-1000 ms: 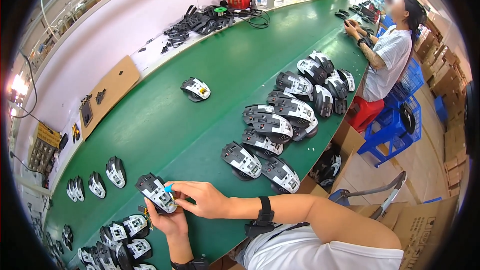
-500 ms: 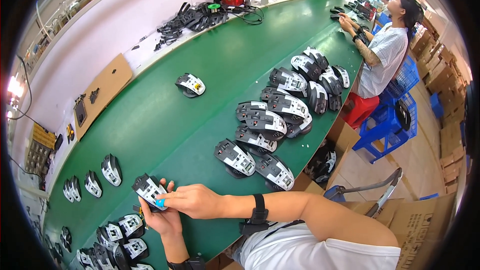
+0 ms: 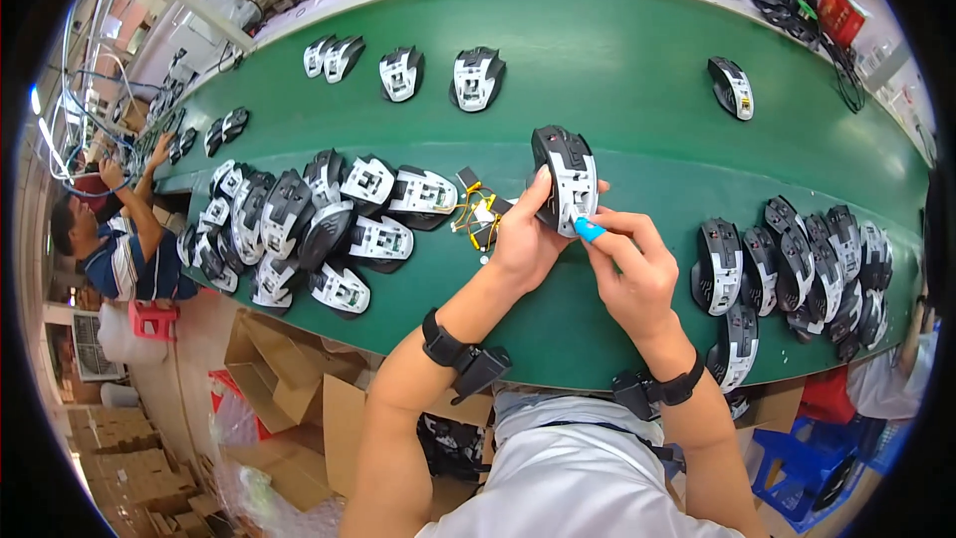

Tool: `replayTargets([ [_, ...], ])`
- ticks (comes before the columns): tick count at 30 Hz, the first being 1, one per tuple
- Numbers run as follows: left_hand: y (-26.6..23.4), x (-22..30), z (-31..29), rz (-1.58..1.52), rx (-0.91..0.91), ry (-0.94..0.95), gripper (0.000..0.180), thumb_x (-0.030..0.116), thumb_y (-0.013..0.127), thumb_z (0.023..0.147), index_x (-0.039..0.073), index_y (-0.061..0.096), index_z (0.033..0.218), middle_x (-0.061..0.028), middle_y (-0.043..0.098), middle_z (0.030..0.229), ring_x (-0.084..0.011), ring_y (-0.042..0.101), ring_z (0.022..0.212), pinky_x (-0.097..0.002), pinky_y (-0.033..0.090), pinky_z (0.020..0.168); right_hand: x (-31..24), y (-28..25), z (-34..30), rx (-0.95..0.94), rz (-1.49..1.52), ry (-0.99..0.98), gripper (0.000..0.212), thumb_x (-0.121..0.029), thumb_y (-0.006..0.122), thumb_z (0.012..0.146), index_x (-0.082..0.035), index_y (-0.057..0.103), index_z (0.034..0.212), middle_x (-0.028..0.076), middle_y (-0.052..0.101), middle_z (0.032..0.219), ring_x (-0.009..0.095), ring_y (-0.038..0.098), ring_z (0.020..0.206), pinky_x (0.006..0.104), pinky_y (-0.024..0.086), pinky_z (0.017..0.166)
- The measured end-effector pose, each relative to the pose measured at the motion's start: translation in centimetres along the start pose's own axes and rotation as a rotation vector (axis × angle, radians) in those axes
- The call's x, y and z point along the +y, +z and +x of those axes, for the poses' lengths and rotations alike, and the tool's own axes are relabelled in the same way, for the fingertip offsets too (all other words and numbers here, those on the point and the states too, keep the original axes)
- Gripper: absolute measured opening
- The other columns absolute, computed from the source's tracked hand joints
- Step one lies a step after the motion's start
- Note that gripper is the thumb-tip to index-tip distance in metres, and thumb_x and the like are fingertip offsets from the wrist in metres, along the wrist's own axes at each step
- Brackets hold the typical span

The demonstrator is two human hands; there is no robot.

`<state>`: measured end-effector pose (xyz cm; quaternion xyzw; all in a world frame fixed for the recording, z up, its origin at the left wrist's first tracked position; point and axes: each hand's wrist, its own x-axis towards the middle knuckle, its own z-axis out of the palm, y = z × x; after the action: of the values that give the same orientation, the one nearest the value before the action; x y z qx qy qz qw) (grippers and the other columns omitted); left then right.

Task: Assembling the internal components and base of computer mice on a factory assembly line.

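Observation:
A partly assembled computer mouse (image 3: 568, 174), black and white with its inner frame exposed, is held above the green bench. My left hand (image 3: 526, 244) wraps round its left side and underside, the thumb lying along the edge. At the mouse's near end, my right hand (image 3: 637, 264) is closed, its fingers pinching there; a blue cover (image 3: 590, 230) sits on one fingertip. Whatever small part may lie under those fingertips is hidden. Beside my left hand lie small battery-like packs with yellow tape and thin wires (image 3: 485, 221).
Piles of similar mice (image 3: 289, 214) lie on the left, with another mouse group (image 3: 797, 269) on the right. Several single mice stand along the far side. Cardboard boxes (image 3: 289, 359) sit below the bench's near edge. A co-worker (image 3: 124, 239) is at far left, another at far right.
My view has swung to the left, bringing the left pile and a co-worker into sight. The mouse stays in my left hand, with my right fingers still at its near end.

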<state>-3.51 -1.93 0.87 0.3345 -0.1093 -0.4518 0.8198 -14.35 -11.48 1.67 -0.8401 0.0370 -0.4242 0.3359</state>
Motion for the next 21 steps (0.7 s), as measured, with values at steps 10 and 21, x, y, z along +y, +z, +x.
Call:
replayTargets([
  [10, 0.01, -0.26, 0.16, -0.159, -0.093, -0.024, 0.052, 0.041, 0.02, 0.103, 0.005, 0.046, 0.129, -0.0208, 0.059, 0.118, -0.0292, 0.063, 0.094, -0.0413, 0.052, 0.084, -0.32, -0.06, -0.04, 0.052, -0.067, -0.179, 0.025, 0.012, 0.071, 0.065, 0.001, 0.067, 0.088, 0.011, 0.063, 0.09, 0.025, 0.065, 0.076, 0.0328, 0.059, 0.072],
  [21, 0.48, -0.03, -0.09, -0.067, -0.081, 0.056, 0.049, 0.042, 0.024, 0.102, 0.006, 0.049, 0.125, -0.0172, 0.06, 0.114, -0.0249, 0.063, 0.092, -0.0398, 0.052, 0.083, -0.07, 0.11, -0.09, 0.062, -0.036, -0.197, 0.025, 0.012, 0.071, 0.063, 0.002, 0.067, 0.085, 0.011, 0.062, 0.089, 0.025, 0.064, 0.076, 0.0332, 0.057, 0.068],
])
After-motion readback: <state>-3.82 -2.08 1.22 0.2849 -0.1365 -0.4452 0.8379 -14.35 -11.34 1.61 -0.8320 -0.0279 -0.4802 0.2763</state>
